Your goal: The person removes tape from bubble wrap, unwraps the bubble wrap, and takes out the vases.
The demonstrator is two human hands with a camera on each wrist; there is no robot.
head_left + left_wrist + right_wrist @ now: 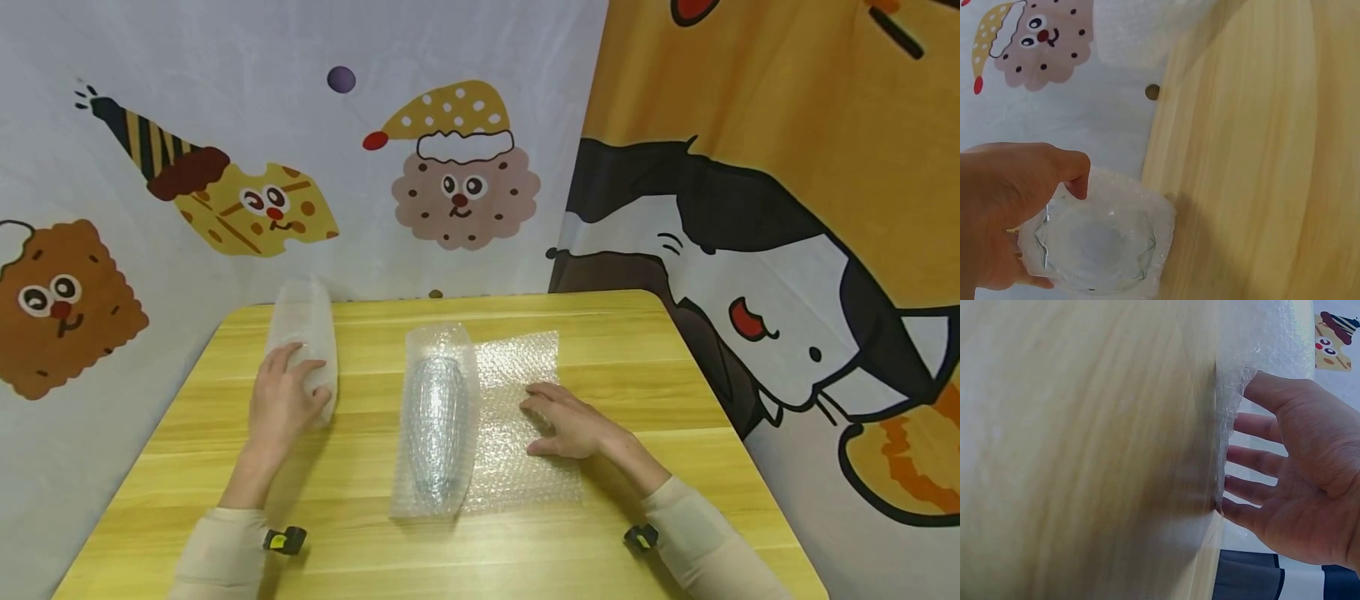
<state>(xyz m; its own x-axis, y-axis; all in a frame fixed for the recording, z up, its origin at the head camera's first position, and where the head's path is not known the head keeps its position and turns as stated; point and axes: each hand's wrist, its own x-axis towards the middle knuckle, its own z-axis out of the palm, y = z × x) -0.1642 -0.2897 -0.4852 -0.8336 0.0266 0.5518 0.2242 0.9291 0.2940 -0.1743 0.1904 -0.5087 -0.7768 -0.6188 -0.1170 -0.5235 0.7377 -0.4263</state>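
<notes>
At the table's left, my left hand [288,396] grips a bubble-wrapped clear vessel [303,312]. Its round end with a faceted edge [1097,244] faces the left wrist view, the thumb on one side and part of the fingers hidden behind. In the middle lies a second bubble-wrapped clear, ribbed object [437,433], long and tapered. Part of a flat bubble wrap sheet [517,475] extends from its right side. On that sheet rests my right hand [570,425], its fingers spread and fairly straight, fingertips at the wrap's edge [1225,437] in the right wrist view.
The yellow wood-grain table [360,550] carries everything. Its far edge meets a white cloth backdrop [360,208] printed with cartoon biscuits. A cartoon-printed orange and black cloth [750,208] hangs along the right side.
</notes>
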